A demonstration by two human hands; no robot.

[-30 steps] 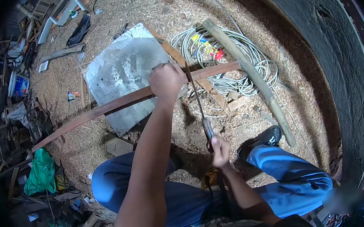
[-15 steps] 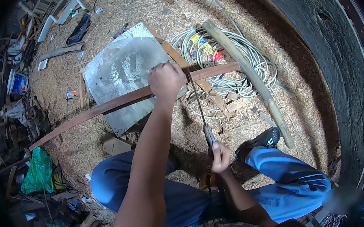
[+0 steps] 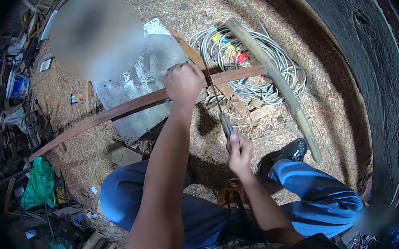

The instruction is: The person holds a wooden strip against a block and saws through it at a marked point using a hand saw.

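Note:
A long reddish wooden strip [image 3: 113, 114] runs across the view, resting over a worn grey-white board [image 3: 162, 56]. My left hand [image 3: 185, 84] is closed around the strip, knuckles up. Just to its right, a handsaw [image 3: 217, 97] crosses the strip, its thin blade seen nearly edge-on. My right hand [image 3: 240, 154] grips the saw's handle, nearer my body. How deep the blade sits in the wood cannot be made out.
Coiled grey cable [image 3: 276, 84] lies beyond the strip's right end, with a round pole [image 3: 282, 89] across it. Wood shavings [image 3: 83, 149] cover the floor. A green plastic bag [image 3: 39, 186] and scrap lie left. A dark curved wall [image 3: 371, 85] stands right.
My right hand has pushed the saw forward, away from my body. My left hand keeps its hold on the strip. A blurred round patch now covers part of the upper left.

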